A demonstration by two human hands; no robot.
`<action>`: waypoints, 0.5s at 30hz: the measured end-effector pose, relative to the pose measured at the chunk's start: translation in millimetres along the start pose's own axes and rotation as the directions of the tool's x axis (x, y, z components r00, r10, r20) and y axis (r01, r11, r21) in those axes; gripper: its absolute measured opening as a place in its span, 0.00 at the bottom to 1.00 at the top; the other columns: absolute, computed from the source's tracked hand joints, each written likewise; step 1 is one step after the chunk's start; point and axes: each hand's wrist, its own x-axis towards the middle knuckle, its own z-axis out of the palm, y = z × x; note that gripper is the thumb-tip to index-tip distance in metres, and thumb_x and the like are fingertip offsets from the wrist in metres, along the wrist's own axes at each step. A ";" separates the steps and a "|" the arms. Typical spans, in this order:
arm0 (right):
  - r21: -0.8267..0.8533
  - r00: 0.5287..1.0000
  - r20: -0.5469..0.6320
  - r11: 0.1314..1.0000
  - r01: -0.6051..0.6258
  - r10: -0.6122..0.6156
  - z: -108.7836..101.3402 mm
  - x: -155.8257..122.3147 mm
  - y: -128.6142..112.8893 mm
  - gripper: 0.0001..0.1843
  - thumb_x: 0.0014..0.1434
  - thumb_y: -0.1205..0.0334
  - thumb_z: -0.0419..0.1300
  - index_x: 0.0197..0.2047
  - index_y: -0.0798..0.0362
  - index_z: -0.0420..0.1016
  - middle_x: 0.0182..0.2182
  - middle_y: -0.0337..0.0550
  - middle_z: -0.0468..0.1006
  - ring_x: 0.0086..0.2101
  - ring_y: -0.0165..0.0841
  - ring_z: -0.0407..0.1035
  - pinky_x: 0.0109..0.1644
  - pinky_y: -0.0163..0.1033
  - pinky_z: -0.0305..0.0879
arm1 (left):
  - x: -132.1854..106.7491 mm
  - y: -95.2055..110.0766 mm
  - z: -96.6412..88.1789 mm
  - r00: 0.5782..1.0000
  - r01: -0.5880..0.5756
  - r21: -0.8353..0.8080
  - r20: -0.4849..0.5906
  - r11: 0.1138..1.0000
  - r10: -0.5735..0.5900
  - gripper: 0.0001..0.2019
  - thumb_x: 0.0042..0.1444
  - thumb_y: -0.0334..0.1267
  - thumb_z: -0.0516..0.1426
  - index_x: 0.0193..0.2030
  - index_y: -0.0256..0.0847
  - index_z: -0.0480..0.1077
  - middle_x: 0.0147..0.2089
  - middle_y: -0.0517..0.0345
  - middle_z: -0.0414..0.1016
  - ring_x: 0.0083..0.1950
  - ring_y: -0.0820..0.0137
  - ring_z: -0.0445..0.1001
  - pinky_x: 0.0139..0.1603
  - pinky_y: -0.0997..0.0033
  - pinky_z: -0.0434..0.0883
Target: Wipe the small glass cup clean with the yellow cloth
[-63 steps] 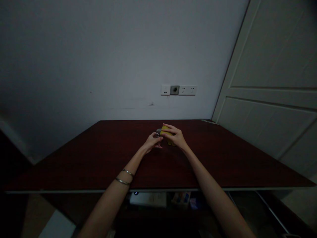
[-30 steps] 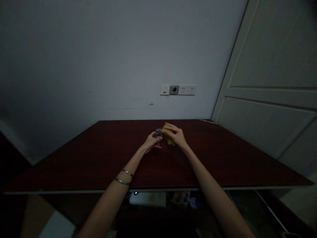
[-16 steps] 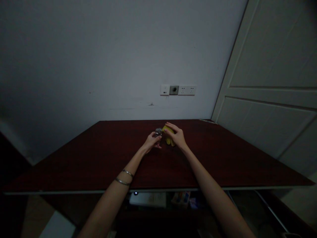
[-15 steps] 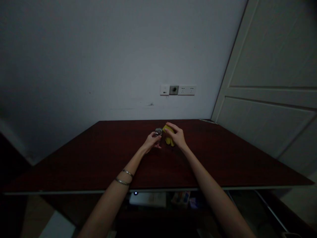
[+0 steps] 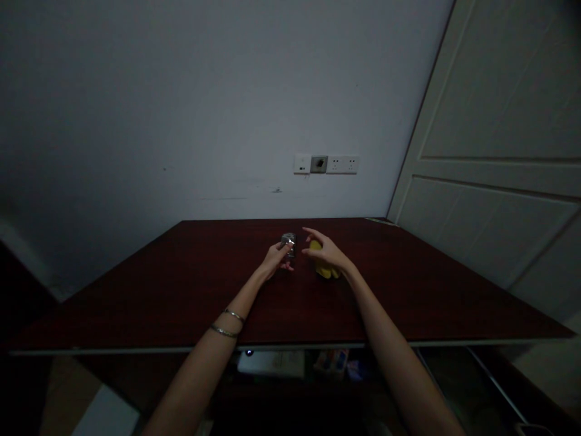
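My left hand (image 5: 276, 259) is closed around a small, shiny, see-through object (image 5: 289, 237), like a little glass or jar. It is held just above the dark red tabletop, and the dim light hides its exact kind. To the right, my right hand (image 5: 327, 253) holds a crumpled yellow cloth (image 5: 327, 271) under its palm. The thumb and forefinger of that hand are spread, pointing at the shiny object with a small gap between. The other fingers are partly hidden.
The dark red table (image 5: 181, 284) reaches back to a pale wall with a row of sockets (image 5: 327, 165). A white panelled door (image 5: 490, 224) stands at the right. On a shelf below the table edge lie a white box (image 5: 272, 364) and small packets (image 5: 332, 362).
My right hand has drawn back to the right with the yellow cloth, away from the shiny object, and its thumb and forefinger have spread. The left hand has barely moved.
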 end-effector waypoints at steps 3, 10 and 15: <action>-0.107 0.993 0.072 0.990 0.097 -0.090 6.8 -4.0 -2.8 0.45 0.39 0.56 0.66 0.60 0.47 0.54 0.45 0.44 0.67 0.46 0.36 0.63 0.53 0.44 0.58 | -0.7 1.0 0.4 1.000 -0.011 0.012 -0.018 1.000 0.011 0.26 0.42 0.54 0.59 0.40 0.35 0.63 0.23 0.61 0.68 0.16 0.79 0.64 0.20 0.70 0.72; -0.124 0.977 0.111 0.973 0.196 -0.182 19.7 -4.7 0.2 0.49 0.37 0.57 0.68 0.61 0.46 0.51 0.55 0.48 0.60 0.54 0.39 0.57 0.58 0.47 0.52 | -0.5 -1.9 2.0 1.000 -0.018 0.057 -0.004 0.998 0.018 0.26 0.42 0.53 0.60 0.41 0.34 0.65 0.26 0.57 0.70 0.19 0.76 0.69 0.17 0.76 0.69; -0.149 0.973 0.089 0.963 0.224 -0.213 23.5 -3.3 3.6 0.43 0.38 0.59 0.67 0.58 0.50 0.56 0.54 0.49 0.62 0.54 0.38 0.58 0.59 0.44 0.52 | 1.0 -4.7 3.1 0.999 -0.024 0.072 0.026 0.997 0.022 0.27 0.41 0.53 0.61 0.41 0.34 0.64 0.27 0.58 0.69 0.19 0.76 0.68 0.19 0.72 0.71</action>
